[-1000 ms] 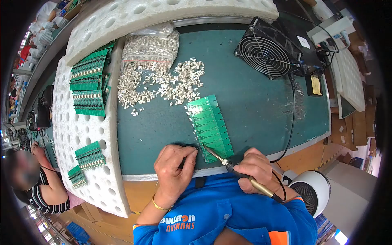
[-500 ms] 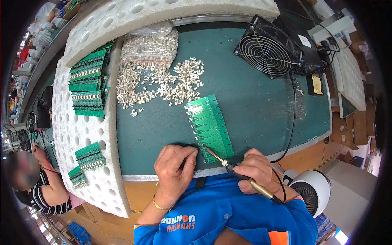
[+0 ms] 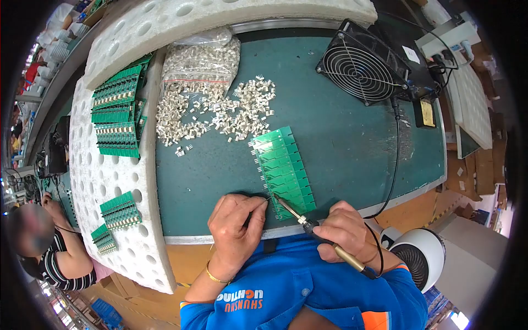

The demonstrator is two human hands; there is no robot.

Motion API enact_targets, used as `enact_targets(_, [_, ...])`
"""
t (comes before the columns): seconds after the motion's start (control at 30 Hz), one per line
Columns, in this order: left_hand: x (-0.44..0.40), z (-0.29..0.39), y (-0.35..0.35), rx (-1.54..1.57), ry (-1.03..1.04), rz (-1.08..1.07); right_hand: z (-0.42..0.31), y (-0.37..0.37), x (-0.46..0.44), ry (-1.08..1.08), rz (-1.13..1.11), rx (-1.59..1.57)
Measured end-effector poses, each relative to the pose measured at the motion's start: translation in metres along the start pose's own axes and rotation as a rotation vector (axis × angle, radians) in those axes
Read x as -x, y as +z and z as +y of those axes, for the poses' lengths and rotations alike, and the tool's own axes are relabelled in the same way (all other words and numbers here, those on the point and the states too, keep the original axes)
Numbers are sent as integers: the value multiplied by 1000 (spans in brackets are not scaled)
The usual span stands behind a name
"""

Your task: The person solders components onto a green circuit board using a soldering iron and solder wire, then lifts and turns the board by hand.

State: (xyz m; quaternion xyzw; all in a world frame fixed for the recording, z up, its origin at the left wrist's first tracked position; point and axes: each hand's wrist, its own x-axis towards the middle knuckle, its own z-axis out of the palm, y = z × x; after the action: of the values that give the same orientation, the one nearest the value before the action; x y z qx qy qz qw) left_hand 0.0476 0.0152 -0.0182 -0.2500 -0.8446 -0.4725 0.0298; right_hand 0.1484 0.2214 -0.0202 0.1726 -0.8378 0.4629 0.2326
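Observation:
My right hand [image 3: 345,226] is wrapped round a soldering iron [image 3: 348,258], whose tip points up and left onto the lower left part of a green circuit board panel [image 3: 281,165]. The panel lies flat and slightly tilted, with small pins along its left edge. My left hand [image 3: 236,220] is closed in a pinch beside that edge, near the iron's tip. What its fingertips hold, if anything, is too small to make out. Above the panel lies a loose pile of small white connectors [image 3: 242,113].
A clear bag of connectors [image 3: 201,63] lies behind the pile. White foam [image 3: 124,176] on the left carries several finished-looking boards [image 3: 116,137]. A black fan [image 3: 360,69] stands at the back right, its cable [image 3: 397,159] running forward. Another person [image 3: 69,256] sits at far left.
My right hand and the rear of the soldering iron have shifted very slightly. The tip stays at the same part of the panel, and my left hand is almost still.

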Motion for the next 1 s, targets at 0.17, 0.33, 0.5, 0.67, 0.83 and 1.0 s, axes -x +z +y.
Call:
enact_targets(0.17, [-1,3,0,-11,-4,-11,-3,-2,-2,0,-48,16])
enact_targets(0.33, [0,3,-1,-15,-5,-12,-3,-1,0,-18,-31,55])
enact_targets(0.5, [2,0,-4,-25,-5,24,-5,-5,1,-11,-18,73])
enact_targets(0.67, [3,-1,-4,-24,35,69,-3,-5,1,-12,-9,55])
enact_targets(0.83, [10,-2,-6,49,-85,103,2,-3,2,-19,62,9])
enact_targets(1.0, [6,8,-8,34,-71,94,3,-1,4,30,138,-63])
